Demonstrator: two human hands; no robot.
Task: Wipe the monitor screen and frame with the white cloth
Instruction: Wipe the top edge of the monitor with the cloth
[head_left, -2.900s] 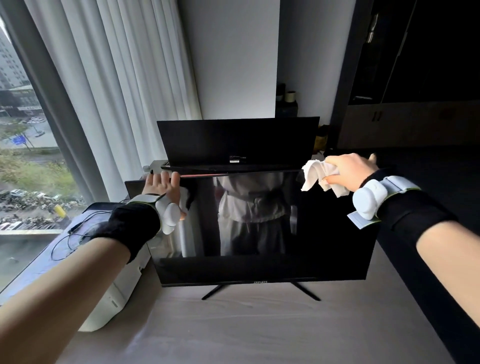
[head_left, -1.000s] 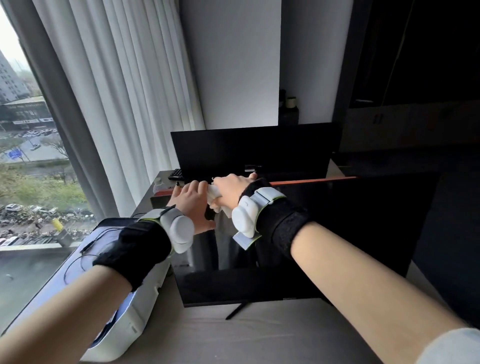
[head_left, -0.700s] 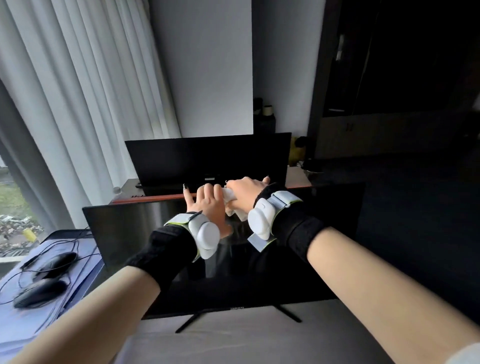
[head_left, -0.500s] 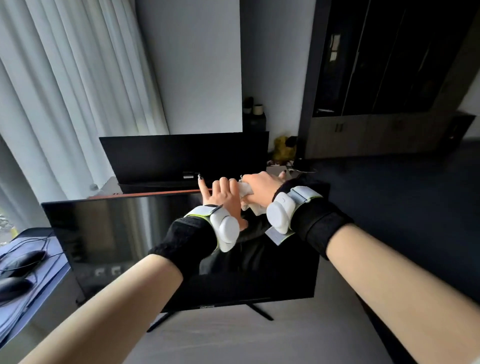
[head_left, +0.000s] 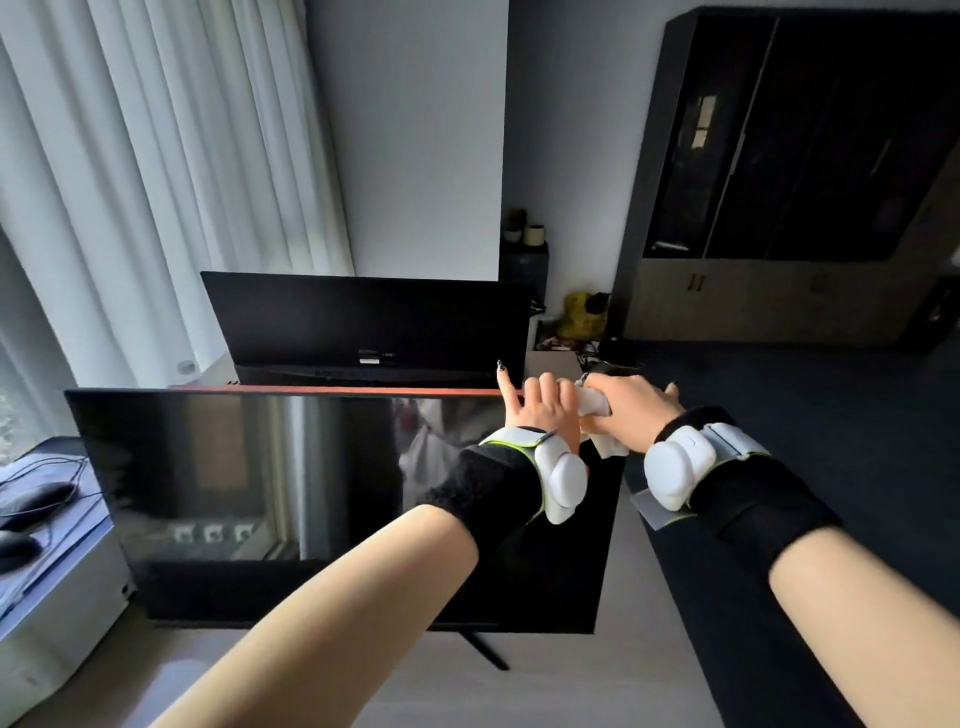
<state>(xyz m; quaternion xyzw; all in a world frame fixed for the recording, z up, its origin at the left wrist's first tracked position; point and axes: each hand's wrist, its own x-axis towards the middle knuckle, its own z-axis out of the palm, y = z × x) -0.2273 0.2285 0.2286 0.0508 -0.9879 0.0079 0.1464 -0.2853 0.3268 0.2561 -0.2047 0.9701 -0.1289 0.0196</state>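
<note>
A black monitor (head_left: 249, 483) with a dark, reflective screen stands on a thin stand on the desk in front of me. Both hands are at its top right corner. My right hand (head_left: 631, 410) is closed around the crumpled white cloth (head_left: 597, 415) and presses it against the corner of the frame. My left hand (head_left: 543, 410) sits right beside it on the top edge, fingers curled over the frame and touching the cloth, index finger raised. Most of the cloth is hidden between the two hands.
A second black monitor (head_left: 363, 322) stands just behind the first. A white box (head_left: 57, 582) with two computer mice (head_left: 36, 499) and cables sits at the left. White curtains hang at the back left, a dark cabinet (head_left: 795, 171) at the back right.
My right hand carried the cloth to my left hand at the top left, then both hands slid together along the top edge to the right corner. My view turned right.
</note>
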